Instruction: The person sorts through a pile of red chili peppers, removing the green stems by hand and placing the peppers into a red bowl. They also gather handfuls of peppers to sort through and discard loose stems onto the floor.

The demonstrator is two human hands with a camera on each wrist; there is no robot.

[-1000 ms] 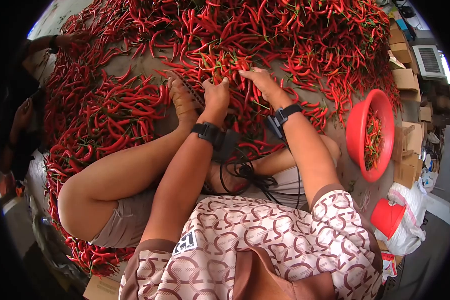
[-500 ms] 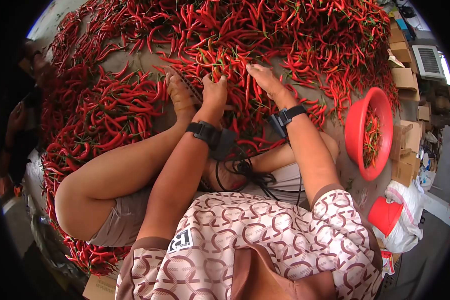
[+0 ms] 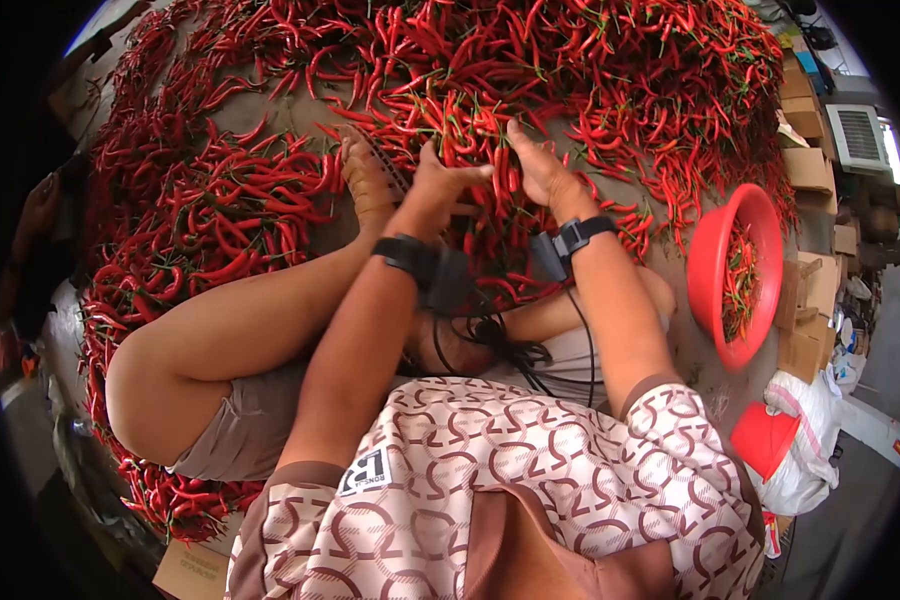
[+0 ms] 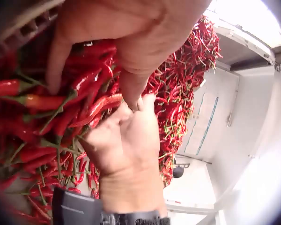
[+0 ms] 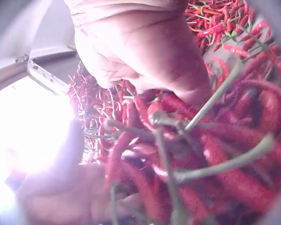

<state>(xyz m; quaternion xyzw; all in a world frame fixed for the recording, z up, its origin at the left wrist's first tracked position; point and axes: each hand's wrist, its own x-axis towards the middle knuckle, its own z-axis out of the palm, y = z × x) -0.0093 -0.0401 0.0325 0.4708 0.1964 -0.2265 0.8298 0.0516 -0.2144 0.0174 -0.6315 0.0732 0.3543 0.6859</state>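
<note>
My left hand (image 3: 438, 190) reaches into red chili peppers (image 3: 470, 125) in front of my crossed legs, its thumb stretched out to the right. In the left wrist view its finger (image 4: 61, 65) extends down onto the peppers. Facing it, my right hand (image 3: 542, 172) lies at the right side of the same peppers, fingers pointing away from me. Loose peppers (image 5: 150, 187) with green stems lie between the two palms in the right wrist view. That hand's fingertips are partly hidden there.
A deep bank of chili peppers (image 3: 650, 60) spreads across the far side, with another heap (image 3: 240, 220) at left. My bare foot (image 3: 368, 195) stands beside the left hand. A red basin (image 3: 705, 270) holding some peppers is at right, near cardboard boxes (image 3: 810, 310) and a red bucket (image 3: 765, 440).
My left thumb has swung out to the right, away from the fingers. The right hand has shifted slightly right, its fingers now pointing farther forward. At far left, another person's arm has moved.
</note>
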